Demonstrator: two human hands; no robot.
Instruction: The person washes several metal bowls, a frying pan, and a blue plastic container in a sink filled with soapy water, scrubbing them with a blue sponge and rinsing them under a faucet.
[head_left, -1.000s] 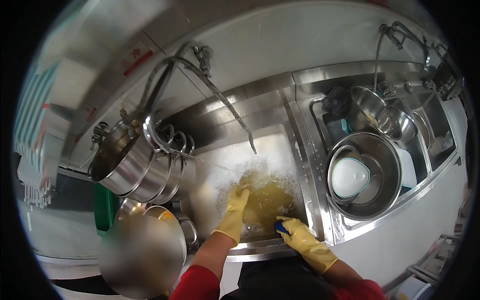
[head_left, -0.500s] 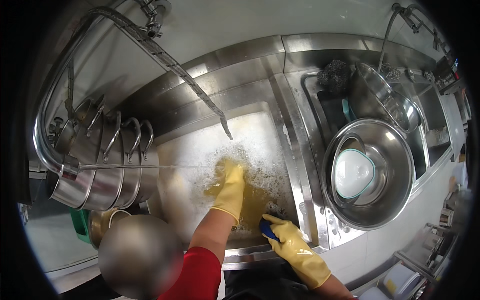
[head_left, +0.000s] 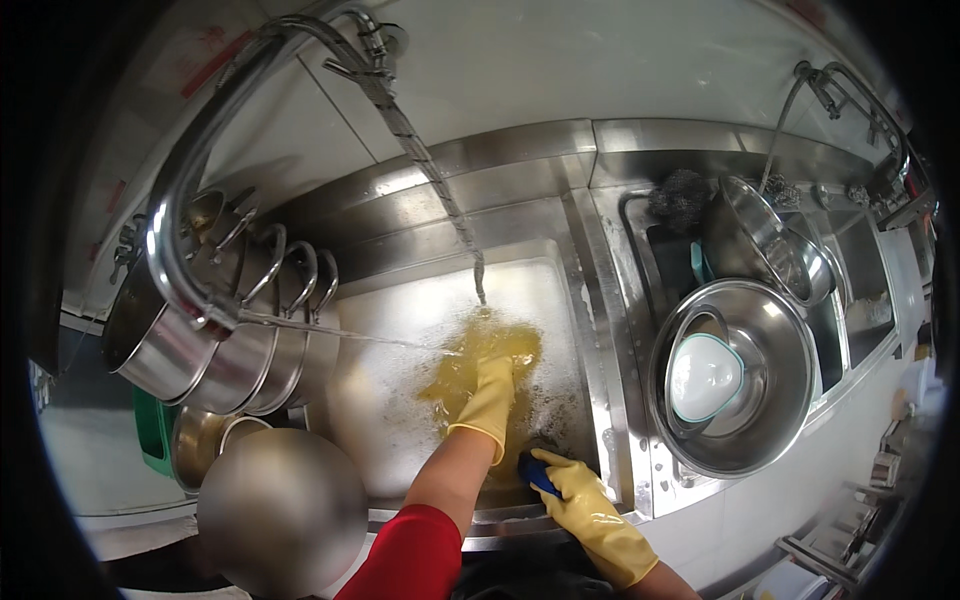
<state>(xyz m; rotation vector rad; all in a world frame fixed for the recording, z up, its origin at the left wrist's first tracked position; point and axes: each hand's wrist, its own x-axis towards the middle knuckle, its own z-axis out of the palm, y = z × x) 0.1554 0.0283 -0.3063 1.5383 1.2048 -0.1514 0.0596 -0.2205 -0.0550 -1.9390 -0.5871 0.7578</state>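
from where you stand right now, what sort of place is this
Probably the dishwashing area of a commercial kitchen: a deep stainless-steel sink of foamy water, several large handled steel pots alongside, and a big metal mixing bowl.

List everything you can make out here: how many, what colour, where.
Sink: one, steel, centre
Water: one pool, white foam and yellow-brown, inside
Pots: several, steel, stacked left
Container: one, green, lower left
Taps: at least two, chrome, upper left and right
Hose: one, grey, over the sink
Large bowl: one, steel, right
Small bowl: one, white, teal-rimmed, inside the large bowl
Tilted bowl: at least one, steel, behind the large bowl
Mesh clump: one, black, upper right
Blue object: one, blue, right grip
Left grip: one, yellow-gloved, partly underwater
Right grip: one, yellow-gloved, sink's front edge
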